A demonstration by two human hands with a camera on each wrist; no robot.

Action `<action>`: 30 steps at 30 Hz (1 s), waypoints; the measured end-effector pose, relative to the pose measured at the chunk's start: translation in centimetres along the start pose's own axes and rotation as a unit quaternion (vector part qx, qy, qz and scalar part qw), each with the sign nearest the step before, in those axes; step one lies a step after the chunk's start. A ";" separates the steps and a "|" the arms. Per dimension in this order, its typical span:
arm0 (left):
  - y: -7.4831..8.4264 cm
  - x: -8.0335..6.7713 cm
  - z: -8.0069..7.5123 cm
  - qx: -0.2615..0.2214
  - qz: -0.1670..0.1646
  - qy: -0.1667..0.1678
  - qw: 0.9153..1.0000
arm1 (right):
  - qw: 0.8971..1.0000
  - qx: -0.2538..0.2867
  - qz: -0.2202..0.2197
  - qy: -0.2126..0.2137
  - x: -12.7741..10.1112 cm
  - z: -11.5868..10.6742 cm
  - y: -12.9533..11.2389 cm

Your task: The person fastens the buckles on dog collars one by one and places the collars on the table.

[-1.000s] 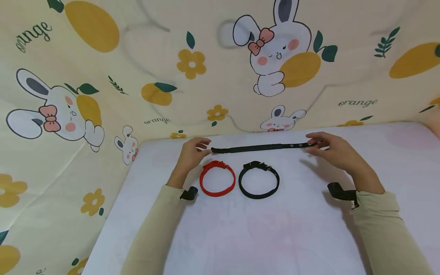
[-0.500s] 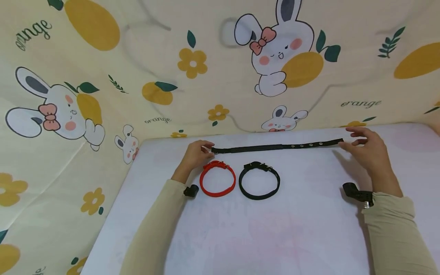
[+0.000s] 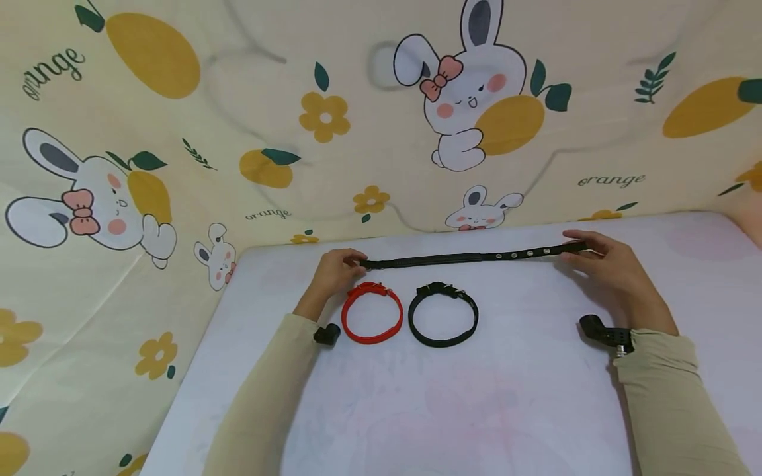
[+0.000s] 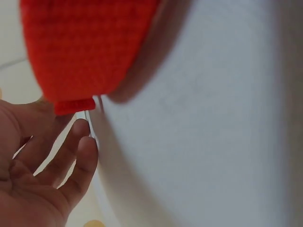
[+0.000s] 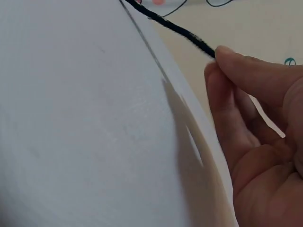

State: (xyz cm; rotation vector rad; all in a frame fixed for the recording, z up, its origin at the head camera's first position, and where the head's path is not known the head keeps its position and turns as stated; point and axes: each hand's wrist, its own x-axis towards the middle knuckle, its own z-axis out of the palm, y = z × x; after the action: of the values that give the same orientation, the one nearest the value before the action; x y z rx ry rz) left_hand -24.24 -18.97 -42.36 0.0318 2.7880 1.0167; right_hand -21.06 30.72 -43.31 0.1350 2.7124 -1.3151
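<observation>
A black collar (image 3: 440,260) lies stretched out straight near the back of the table, with a row of metal eyelets toward its right end. My right hand (image 3: 613,264) pinches that right end between thumb and forefinger, lifted a little off the surface; the right wrist view shows the strap (image 5: 182,30) running up to the fingertips. At the other end, the fingers of my left hand (image 3: 336,272) hold the collar's tip. In the left wrist view a red collar (image 4: 90,47) blocks the sight of that grip.
In front of the stretched strap, the red collar and a second black collar (image 3: 443,343) lie buckled into rings, side by side on the white table (image 3: 440,423). A patterned cloth (image 3: 333,185) hangs behind the table.
My right hand first slid right along the strap to its end, baring the eyelets, then came slightly back left, pinching the end. My left hand stays at the left end. The ringed collars stay put.
</observation>
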 end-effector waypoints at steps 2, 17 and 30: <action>-0.1 0.0 -0.1 -0.011 0.004 -0.001 1.000 | 0.998 0.054 0.013 -0.010 0.0 0.5 -0.1; -0.7 0.4 0.0 -0.006 0.001 -0.006 1.000 | 0.991 0.134 0.024 0.013 -0.1 1.7 -0.5; -0.8 -0.3 -0.6 -0.043 0.005 -0.002 0.999 | 0.959 0.268 -0.097 0.000 -0.2 1.3 -0.7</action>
State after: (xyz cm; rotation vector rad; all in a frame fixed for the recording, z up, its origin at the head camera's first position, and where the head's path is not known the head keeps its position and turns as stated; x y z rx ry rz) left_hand -23.96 -19.96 -42.40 0.0364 2.7406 1.1366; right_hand -20.82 29.32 -43.52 -0.0858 2.3408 -2.0757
